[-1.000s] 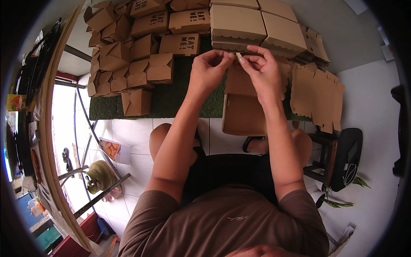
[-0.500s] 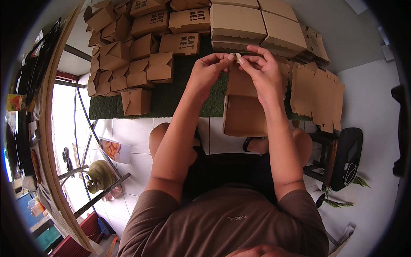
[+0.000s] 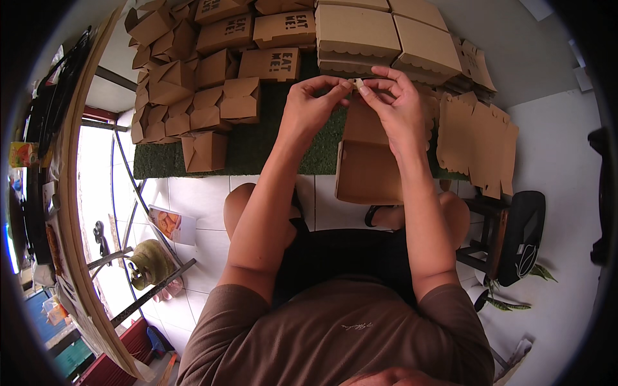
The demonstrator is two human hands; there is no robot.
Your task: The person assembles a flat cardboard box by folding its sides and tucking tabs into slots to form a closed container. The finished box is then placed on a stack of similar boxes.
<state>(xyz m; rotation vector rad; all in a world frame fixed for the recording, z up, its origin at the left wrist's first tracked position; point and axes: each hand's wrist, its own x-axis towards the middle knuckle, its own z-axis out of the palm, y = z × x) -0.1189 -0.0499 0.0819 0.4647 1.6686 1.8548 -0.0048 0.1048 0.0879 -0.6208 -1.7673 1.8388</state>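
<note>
Nearest, the soft brown shirt (image 3: 347, 315) wrinkles in matte folds, and beyond it pale, smooth floor tiles (image 3: 206, 193) run up to the near edge of a shaggy green turf mat (image 3: 248, 154). An open cardboard box (image 3: 368, 170) sits a little right of centre, its shallow, straight-walled tray jutting past that edge and its flat brown panel reaching away over the mat, partly behind the right forearm. Above the panel's far end, the left hand (image 3: 313, 103) pinches thumb against forefinger on a small pale piece (image 3: 358, 83), and the right hand (image 3: 398, 106) meets it from the other side, thumb pressed in and the upper fingers raised and loosely spread. The piece is too small here to say whether it is a loose scrap or part of the box. The step in hand looks like fine fingertip work on that piece; the next move would seem to call for light, even pressure and steady wrists. To the right lie flat cardboard sheets (image 3: 476, 141) with notched edges; far left, folded brown boxes (image 3: 241, 96) stand in rows, crisp and angular, and farther off are wide, paler boxes (image 3: 357, 32) with scalloped rims, stacked in smooth slabs.
</note>
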